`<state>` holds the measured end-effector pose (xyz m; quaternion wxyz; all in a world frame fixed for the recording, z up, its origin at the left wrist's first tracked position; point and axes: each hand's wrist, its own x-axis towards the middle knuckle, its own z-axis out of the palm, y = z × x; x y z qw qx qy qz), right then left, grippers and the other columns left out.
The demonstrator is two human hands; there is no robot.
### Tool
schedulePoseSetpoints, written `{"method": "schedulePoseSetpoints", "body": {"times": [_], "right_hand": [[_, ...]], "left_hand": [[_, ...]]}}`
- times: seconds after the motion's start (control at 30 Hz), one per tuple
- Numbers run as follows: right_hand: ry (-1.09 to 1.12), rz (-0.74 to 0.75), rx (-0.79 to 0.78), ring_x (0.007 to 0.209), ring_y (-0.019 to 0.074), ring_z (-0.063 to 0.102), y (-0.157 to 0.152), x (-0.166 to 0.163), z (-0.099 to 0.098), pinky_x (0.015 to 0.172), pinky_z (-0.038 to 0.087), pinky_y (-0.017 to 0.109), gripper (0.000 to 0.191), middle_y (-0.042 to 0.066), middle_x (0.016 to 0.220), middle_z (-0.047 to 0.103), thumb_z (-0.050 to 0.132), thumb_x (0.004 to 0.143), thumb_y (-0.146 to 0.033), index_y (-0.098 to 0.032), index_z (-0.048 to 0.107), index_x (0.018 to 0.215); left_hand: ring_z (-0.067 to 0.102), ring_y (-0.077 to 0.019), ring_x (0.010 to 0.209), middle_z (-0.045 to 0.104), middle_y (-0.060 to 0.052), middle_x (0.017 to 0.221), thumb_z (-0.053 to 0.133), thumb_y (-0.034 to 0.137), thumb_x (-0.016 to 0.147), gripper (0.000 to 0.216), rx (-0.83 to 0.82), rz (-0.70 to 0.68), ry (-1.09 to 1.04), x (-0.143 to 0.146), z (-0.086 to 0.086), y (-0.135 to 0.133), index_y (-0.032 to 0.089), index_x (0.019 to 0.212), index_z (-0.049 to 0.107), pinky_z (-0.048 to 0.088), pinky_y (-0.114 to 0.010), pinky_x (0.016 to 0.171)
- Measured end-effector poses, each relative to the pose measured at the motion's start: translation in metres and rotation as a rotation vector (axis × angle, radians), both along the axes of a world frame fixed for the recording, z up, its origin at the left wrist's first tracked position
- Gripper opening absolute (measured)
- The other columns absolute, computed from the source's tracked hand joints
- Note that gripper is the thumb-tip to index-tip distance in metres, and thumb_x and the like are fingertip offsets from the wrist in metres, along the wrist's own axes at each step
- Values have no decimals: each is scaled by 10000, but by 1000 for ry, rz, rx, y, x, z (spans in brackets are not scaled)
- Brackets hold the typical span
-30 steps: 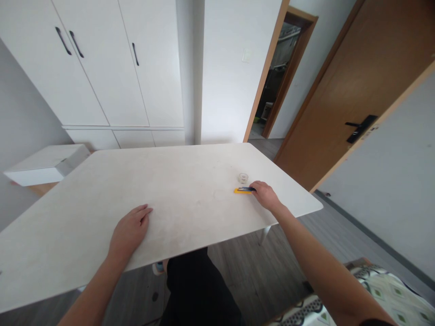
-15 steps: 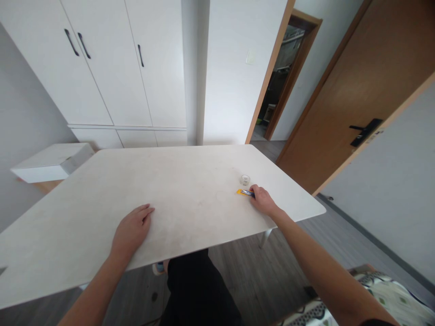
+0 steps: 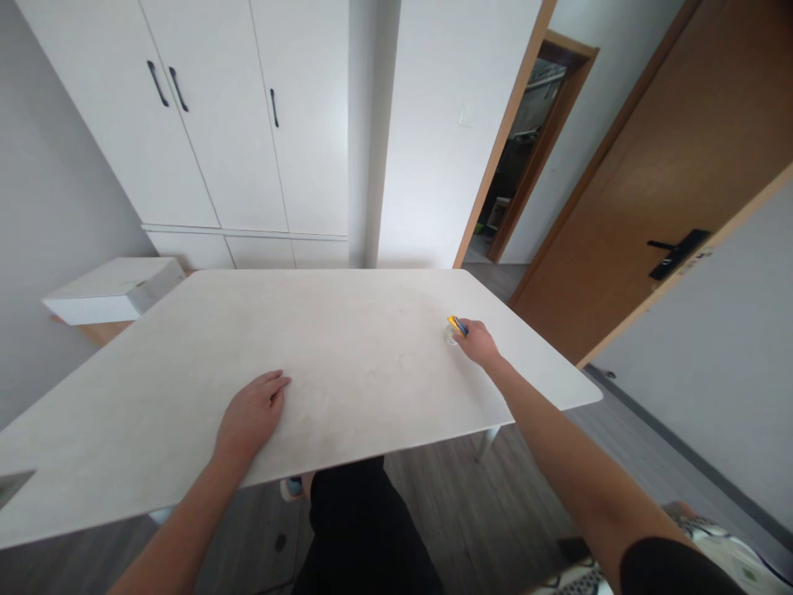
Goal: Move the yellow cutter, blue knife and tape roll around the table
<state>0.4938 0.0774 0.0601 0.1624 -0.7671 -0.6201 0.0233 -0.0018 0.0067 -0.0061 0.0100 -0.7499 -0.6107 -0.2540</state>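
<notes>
My right hand (image 3: pixel 479 341) is closed around a yellow and dark box cutter (image 3: pixel 457 325) over the right part of the white table (image 3: pixel 347 330). A roll of clear tape (image 3: pixel 450 335) is just under the cutter, partly hidden by it and by my fingers; whether they touch I cannot tell. My left hand (image 3: pixel 253 415) lies palm down on the table near its front edge, fingers stretched out, holding nothing.
A grey flat object (image 3: pixel 13 486) shows at the table's left edge. Behind stand white cabinets (image 3: pixel 303 149) and, at the left, a white box-shaped unit (image 3: pixel 115 285). A brown door (image 3: pixel 657 157) stands at the right. Patterned fabric (image 3: pixel 582 577) is at the lower right.
My right hand has lifted the box cutter off the tabletop and moved it away from me, over the tape roll. My left hand stays flat on the table. The view has shifted slightly left.
</notes>
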Motion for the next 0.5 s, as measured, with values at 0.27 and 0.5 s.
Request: {"method": "schedulePoseSetpoints", "body": {"times": [0.27, 0.5], "right_hand": [[-162, 103, -328, 1013, 268, 642, 34, -7, 13, 698, 429, 308, 497, 107, 1159, 686, 642, 816, -283, -210, 581, 1304], [-159, 239, -270, 840, 233, 643, 44, -68, 25, 605, 380, 284, 454, 86, 1021, 700, 630, 814, -338, -217, 584, 1250]], "left_hand": [[648, -237, 1162, 701, -90, 1246, 397, 277, 905, 403, -1, 0, -31, 6, 6, -4, 204, 1080, 753, 480, -408, 1074], [636, -227, 1169, 704, -88, 1238, 430, 194, 899, 373, -14, 22, -51, 12, 12, -7, 208, 1087, 752, 471, -413, 1081]]}}
